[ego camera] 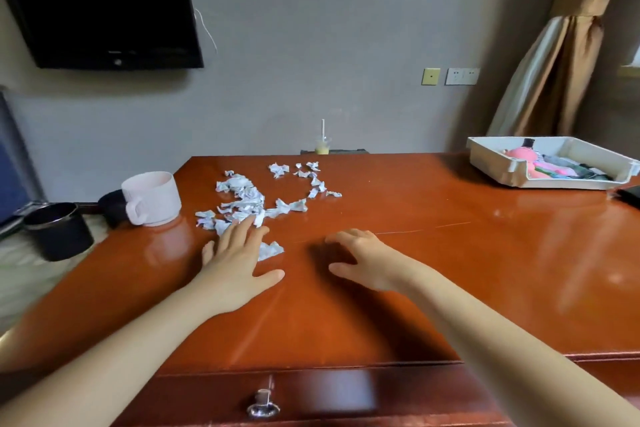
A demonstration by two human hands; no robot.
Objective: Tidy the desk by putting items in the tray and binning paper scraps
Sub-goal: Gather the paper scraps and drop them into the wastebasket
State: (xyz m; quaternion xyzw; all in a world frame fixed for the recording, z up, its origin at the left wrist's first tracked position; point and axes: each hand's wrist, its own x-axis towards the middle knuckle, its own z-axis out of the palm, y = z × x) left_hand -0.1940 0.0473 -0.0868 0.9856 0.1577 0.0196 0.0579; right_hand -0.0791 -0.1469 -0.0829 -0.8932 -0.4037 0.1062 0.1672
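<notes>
Several crumpled white paper scraps [249, 199] lie scattered across the left middle of the reddish wooden desk [433, 253]. My left hand [239, 258] lies flat and open on the desk, its fingertips touching the nearest scraps. To its right, my right hand [363, 258] hovers over bare wood, fingers curled downward, holding nothing. A white tray [512, 168] stands at the far right corner with a pink toy [521, 156] and other items inside. A black bin [57, 230] stands on the floor beyond the desk's left edge.
A pale pink mug [152, 198] stands at the desk's left edge beside the scraps. A drink cup with a straw [322, 144] stands behind the far edge. A dark object [630, 194] lies at the right edge. A drawer knob [263, 404] is below.
</notes>
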